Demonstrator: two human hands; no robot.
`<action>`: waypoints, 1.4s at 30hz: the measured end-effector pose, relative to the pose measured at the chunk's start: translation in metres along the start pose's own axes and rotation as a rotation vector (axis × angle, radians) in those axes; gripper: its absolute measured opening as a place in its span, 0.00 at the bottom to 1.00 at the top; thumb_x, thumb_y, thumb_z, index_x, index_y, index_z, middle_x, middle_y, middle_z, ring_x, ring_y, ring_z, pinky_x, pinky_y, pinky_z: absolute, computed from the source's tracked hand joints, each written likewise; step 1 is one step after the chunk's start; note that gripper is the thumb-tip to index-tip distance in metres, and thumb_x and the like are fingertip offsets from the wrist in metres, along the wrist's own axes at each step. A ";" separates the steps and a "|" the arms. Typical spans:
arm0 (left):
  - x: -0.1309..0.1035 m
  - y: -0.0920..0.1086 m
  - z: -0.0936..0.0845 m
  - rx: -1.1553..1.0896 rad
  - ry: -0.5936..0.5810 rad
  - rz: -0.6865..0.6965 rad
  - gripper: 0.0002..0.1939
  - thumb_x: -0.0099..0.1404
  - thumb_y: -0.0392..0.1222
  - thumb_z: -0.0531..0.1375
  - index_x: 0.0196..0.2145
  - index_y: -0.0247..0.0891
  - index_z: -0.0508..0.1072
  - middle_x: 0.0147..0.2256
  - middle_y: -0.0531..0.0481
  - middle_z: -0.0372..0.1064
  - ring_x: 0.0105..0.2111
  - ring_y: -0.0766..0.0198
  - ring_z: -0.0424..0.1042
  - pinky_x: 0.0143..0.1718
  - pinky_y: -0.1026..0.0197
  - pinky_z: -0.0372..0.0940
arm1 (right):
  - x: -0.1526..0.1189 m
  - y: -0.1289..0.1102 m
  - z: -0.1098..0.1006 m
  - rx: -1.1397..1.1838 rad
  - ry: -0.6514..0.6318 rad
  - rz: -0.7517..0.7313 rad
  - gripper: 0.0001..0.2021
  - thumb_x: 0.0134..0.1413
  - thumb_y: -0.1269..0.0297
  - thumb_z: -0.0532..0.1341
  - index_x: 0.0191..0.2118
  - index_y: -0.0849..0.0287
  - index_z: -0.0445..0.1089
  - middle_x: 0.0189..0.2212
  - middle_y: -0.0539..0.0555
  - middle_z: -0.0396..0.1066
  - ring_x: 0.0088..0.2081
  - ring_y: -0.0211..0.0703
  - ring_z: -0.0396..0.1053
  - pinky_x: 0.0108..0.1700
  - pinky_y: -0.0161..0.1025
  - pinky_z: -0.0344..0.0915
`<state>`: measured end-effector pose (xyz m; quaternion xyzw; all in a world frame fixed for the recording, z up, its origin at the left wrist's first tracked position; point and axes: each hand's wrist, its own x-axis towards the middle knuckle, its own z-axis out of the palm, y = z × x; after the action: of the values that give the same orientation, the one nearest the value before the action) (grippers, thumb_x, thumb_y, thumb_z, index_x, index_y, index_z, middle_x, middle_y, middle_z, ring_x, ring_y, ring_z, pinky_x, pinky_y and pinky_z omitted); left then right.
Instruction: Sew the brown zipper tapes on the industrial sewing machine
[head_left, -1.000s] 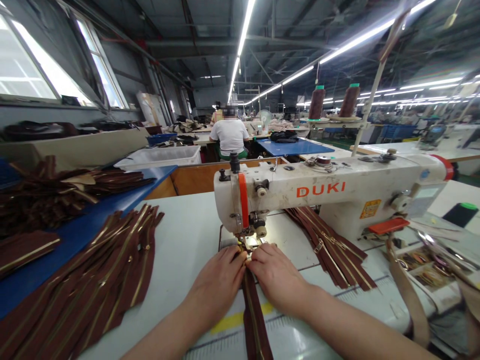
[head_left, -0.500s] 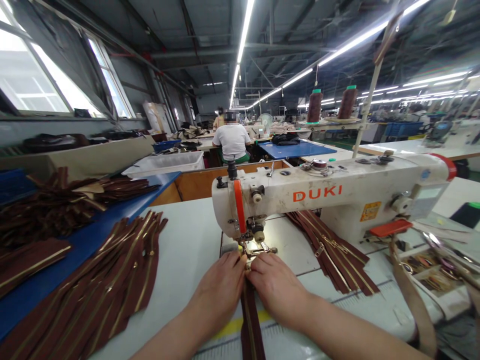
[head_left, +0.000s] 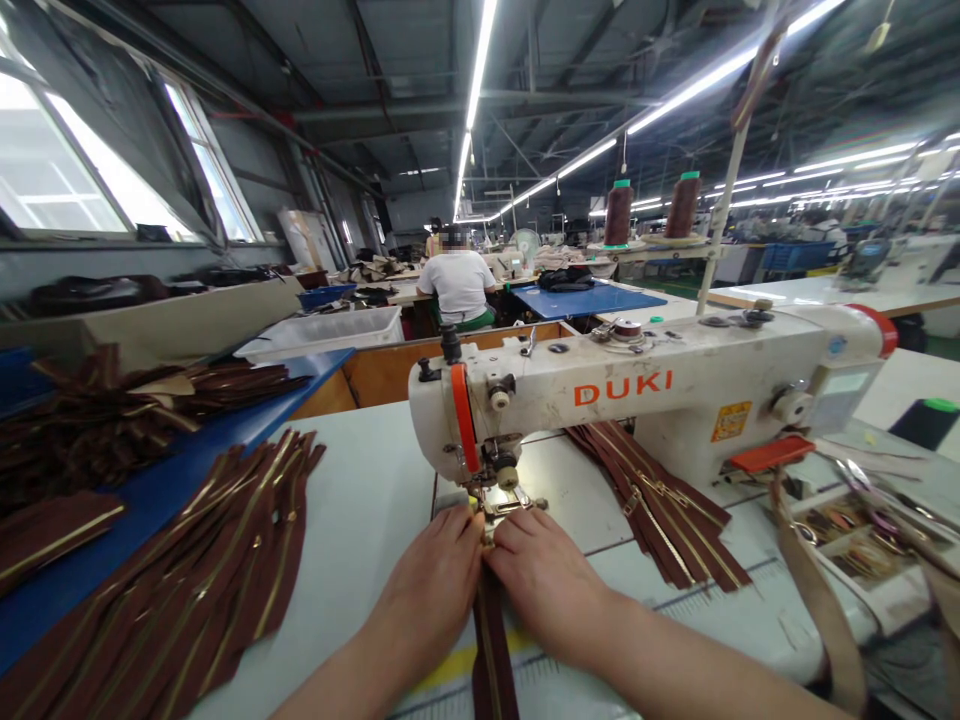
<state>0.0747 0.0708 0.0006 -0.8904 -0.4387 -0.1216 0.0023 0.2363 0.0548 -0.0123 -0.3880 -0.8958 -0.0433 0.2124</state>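
Observation:
A brown zipper (head_left: 492, 650) with metal teeth runs from the near table edge up to the needle area of a white sewing machine (head_left: 547, 395). My left hand (head_left: 439, 565) grips the zipper's left side just before the presser foot (head_left: 499, 500). On the other side, my right hand (head_left: 544, 575) pinches it, its fingers curled and close to the left fingertips. The zipper's end under the foot is hidden by my fingers. Right of the needle, several brown zippers (head_left: 660, 500) lie beneath the machine arm.
A spread of brown zippers (head_left: 217, 580) covers the table's left part, with a heap (head_left: 97, 430) on the blue surface (head_left: 161, 530) beyond. At right stands a tray of small parts (head_left: 847, 545) with scissors. Thread cones (head_left: 618, 215) rise behind. A person in white (head_left: 457, 285) sits ahead.
The whole view has shifted slightly, so the machine and table appear a little further left. Both hands keep their place at the zipper by the foot.

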 end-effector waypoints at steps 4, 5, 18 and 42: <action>0.002 -0.002 0.001 -0.008 0.015 0.023 0.12 0.65 0.28 0.47 0.37 0.36 0.68 0.38 0.43 0.67 0.41 0.54 0.67 0.45 0.48 0.65 | 0.000 0.000 -0.001 0.003 -0.001 0.011 0.03 0.58 0.69 0.59 0.34 0.61 0.69 0.34 0.54 0.68 0.40 0.46 0.61 0.44 0.43 0.58; 0.003 -0.003 0.000 -0.009 0.017 0.026 0.12 0.65 0.28 0.47 0.37 0.36 0.68 0.39 0.43 0.67 0.41 0.54 0.67 0.45 0.48 0.65 | 0.001 0.000 -0.002 0.004 -0.007 0.015 0.03 0.58 0.69 0.58 0.34 0.61 0.69 0.34 0.54 0.68 0.41 0.46 0.61 0.44 0.43 0.58; 0.006 -0.007 0.003 -0.002 0.098 0.059 0.12 0.64 0.28 0.48 0.38 0.35 0.70 0.38 0.42 0.69 0.40 0.53 0.69 0.43 0.47 0.67 | 0.004 0.002 -0.007 -0.011 -0.073 0.035 0.05 0.59 0.69 0.56 0.33 0.61 0.68 0.34 0.54 0.67 0.40 0.46 0.59 0.44 0.43 0.56; -0.007 -0.008 0.007 0.010 0.140 0.091 0.13 0.64 0.29 0.50 0.41 0.35 0.71 0.41 0.41 0.70 0.42 0.53 0.70 0.46 0.48 0.67 | 0.001 0.002 -0.007 0.015 -0.069 0.038 0.05 0.58 0.72 0.55 0.37 0.61 0.68 0.35 0.54 0.67 0.40 0.46 0.59 0.44 0.42 0.56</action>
<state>0.0661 0.0708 -0.0083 -0.8986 -0.3974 -0.1810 0.0430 0.2396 0.0558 -0.0056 -0.4048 -0.8953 -0.0194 0.1851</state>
